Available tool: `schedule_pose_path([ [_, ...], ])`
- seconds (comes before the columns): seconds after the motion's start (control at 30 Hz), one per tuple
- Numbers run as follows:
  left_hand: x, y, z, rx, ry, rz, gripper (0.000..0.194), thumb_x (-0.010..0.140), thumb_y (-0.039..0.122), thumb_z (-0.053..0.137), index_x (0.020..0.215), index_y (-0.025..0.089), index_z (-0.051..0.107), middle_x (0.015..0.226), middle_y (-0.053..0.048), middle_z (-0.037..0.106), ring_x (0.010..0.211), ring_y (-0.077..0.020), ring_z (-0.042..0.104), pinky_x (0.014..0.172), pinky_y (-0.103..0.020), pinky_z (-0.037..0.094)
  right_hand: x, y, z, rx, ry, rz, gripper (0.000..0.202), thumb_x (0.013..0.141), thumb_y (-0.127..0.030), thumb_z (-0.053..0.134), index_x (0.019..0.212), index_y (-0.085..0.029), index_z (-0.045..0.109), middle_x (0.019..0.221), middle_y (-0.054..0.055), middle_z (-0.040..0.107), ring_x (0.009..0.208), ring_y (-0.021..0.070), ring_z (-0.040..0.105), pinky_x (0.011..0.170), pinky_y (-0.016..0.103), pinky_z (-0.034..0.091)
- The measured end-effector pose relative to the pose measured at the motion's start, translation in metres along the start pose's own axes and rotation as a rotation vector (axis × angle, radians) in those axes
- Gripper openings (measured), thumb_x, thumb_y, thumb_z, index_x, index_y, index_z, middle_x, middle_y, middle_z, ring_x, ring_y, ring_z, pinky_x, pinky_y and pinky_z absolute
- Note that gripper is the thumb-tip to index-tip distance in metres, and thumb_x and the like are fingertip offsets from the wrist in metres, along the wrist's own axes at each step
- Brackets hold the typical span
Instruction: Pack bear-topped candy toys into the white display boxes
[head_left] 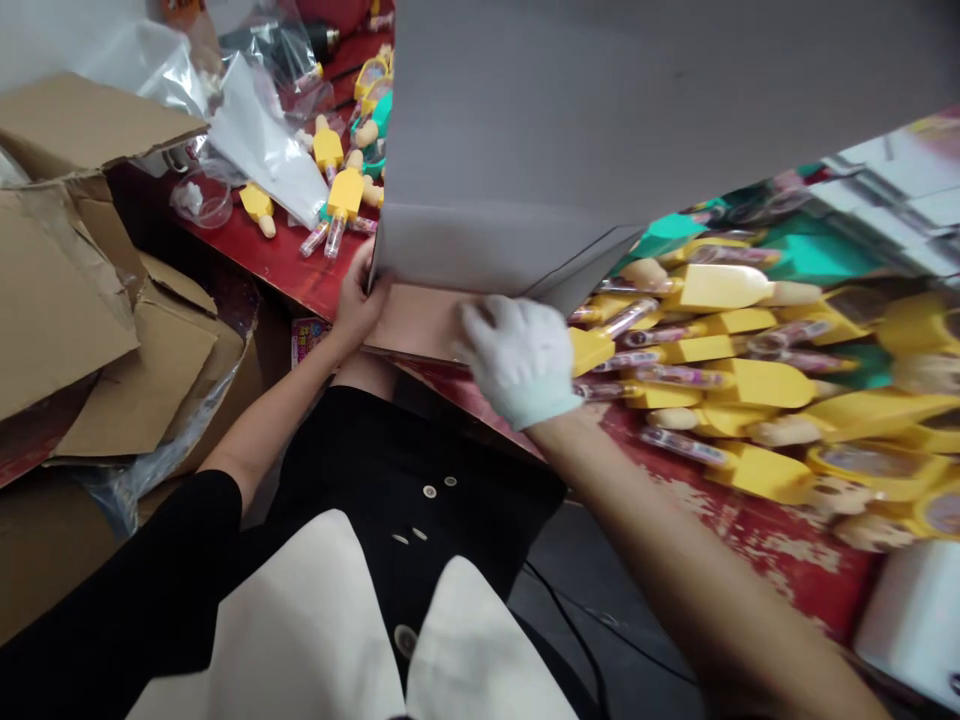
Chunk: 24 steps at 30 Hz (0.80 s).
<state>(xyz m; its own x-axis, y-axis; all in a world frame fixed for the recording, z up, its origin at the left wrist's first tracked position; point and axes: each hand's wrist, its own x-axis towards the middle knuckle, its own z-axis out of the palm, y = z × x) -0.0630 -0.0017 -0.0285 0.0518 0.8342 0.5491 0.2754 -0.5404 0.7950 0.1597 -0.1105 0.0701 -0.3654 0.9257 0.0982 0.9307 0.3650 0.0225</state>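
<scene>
Where the thumb of the bare left hand [361, 305] overlaps the near left corner of a grey cardboard box [525, 120], the other fingers go round its edge, partly hidden, and appear to be grasping it. To the right of that thumb, a tan cardboard strip [420, 318] runs across to the gloved right hand [517, 355], whose fingers are bent against its far end; blur hides whether they pinch it or only press, so I cannot tell. The box itself is thus directly between and beyond both sets of fingertips, over the edge of the red table [772, 545].

Just above the gloved knuckles, a slanted side flap [592, 272] stands out from the box, apparently not tucked in. Beyond the fingers rises the tall grey panel, creased along its lower part, so I judge the folding to be begun but unfinished, with that flap and panel left to settle.

Right of the gloved fingers lie many yellow shovel-shaped toys [757, 385] with clear tubes, loose outside the box. Farther off, beyond the left fingertips, are more such toys and crumpled plastic bags [262, 150].
</scene>
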Motion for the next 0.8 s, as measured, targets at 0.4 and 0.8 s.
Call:
schedule_pose_path([
  [0.4,0.015,0.011,-0.028,0.041,0.153,-0.151,0.065,0.093,0.078,0.045,0.110,0.019,0.066,0.105,-0.009,0.073,0.112,-0.0239,0.069,0.104,-0.039,0.055,0.038,-0.014,-0.056,0.226,0.361,-0.202,0.056,0.097,-0.049,0.058,0.147,-0.023,0.057,0.156,0.011,0.050,0.152,0.0377,0.035,0.128,0.062,0.020],
  [0.8,0.026,0.007,-0.067,0.144,0.261,-0.224,0.072,0.078,0.070,0.075,0.122,0.014,0.063,0.117,-0.018,0.073,0.111,-0.0298,0.072,0.107,-0.047,0.056,0.155,0.117,-0.082,0.593,0.586,0.146,0.042,0.107,-0.024,0.035,0.139,-0.005,0.055,0.138,0.009,0.064,0.134,0.0140,0.057,0.119,0.035,0.042],
])
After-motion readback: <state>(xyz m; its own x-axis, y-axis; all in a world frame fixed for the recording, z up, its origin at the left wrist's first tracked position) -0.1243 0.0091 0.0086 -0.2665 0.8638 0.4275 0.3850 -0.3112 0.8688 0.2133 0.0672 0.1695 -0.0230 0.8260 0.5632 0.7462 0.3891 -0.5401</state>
